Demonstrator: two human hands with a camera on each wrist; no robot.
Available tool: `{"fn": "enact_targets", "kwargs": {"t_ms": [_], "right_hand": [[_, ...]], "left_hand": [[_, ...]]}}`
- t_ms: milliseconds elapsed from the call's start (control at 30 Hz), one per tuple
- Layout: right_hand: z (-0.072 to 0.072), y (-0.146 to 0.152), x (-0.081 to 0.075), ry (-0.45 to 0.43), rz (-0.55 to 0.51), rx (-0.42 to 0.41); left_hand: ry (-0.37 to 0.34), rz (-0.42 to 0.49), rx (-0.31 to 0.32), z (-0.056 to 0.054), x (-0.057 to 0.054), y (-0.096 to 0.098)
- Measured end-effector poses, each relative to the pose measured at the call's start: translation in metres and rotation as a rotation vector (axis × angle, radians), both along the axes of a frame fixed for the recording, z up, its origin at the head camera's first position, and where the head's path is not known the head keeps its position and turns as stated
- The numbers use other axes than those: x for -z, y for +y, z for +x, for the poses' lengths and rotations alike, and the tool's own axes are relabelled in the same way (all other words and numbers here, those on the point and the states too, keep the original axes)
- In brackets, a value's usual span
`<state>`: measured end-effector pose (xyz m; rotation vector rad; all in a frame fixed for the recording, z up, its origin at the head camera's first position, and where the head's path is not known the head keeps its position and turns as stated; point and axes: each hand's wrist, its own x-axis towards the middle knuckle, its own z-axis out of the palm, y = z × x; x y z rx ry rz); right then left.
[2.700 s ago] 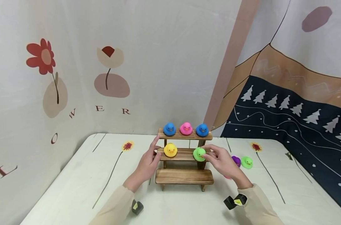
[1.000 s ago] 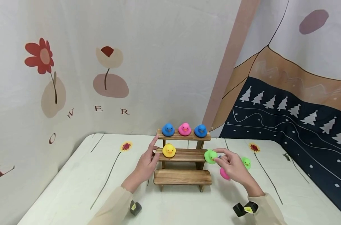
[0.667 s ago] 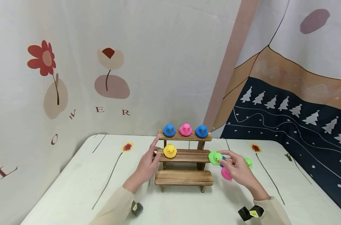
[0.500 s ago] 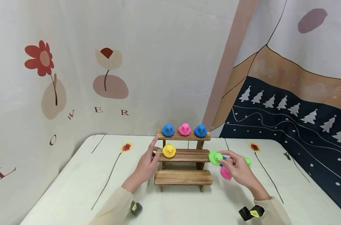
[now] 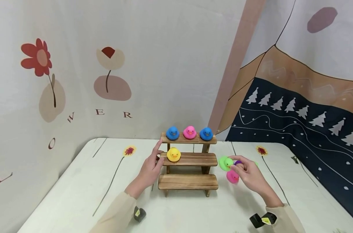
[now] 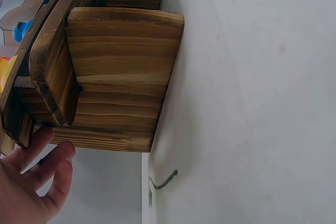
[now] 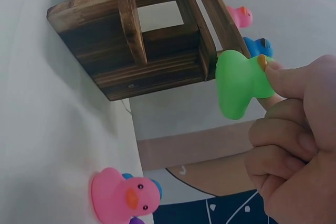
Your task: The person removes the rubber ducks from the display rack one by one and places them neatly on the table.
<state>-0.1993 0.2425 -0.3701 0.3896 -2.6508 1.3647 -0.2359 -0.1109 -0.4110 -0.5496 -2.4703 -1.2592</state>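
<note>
A three-tier wooden stand (image 5: 188, 182) stands on the table. My left hand (image 5: 147, 171) steadies its left side in the head view, the thumb and fingers around the end of the middle tier. In the left wrist view the fingers (image 6: 50, 153) are bent at the wood. Between thumb and index finger my right hand (image 5: 250, 174) pinches a green rubber duck (image 5: 224, 163), just off the right end of the middle tier; the right wrist view shows the duck (image 7: 233, 85) tilted. A yellow duck (image 5: 173, 155) sits on the middle tier's left.
The top tier bears two blue ducks and a pink duck (image 5: 189, 132). Beneath my right hand lie a pink duck (image 5: 233, 177) and a purple duck (image 5: 238, 162), with another green one mostly hidden. A printed cloth (image 5: 165, 64) hangs behind the table.
My right hand has lifted the green duck from the right part of the middle tier and carried it rightward past the tier's end. My left hand has stayed at the stand.
</note>
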Motion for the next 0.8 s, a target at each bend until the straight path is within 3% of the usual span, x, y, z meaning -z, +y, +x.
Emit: {"fn": "enact_targets", "kwargs": {"t_ms": [400, 800], "right_hand": [[0.000, 0.008, 0.013, -0.002, -0.006, -0.014], [0.000, 0.021, 0.011, -0.012, 0.018, 0.010]], "left_hand": [[0.001, -0.008, 0.002, 0.001, 0.000, 0.000], [0.006, -0.011, 0.005, 0.000, 0.000, -0.001]]}}
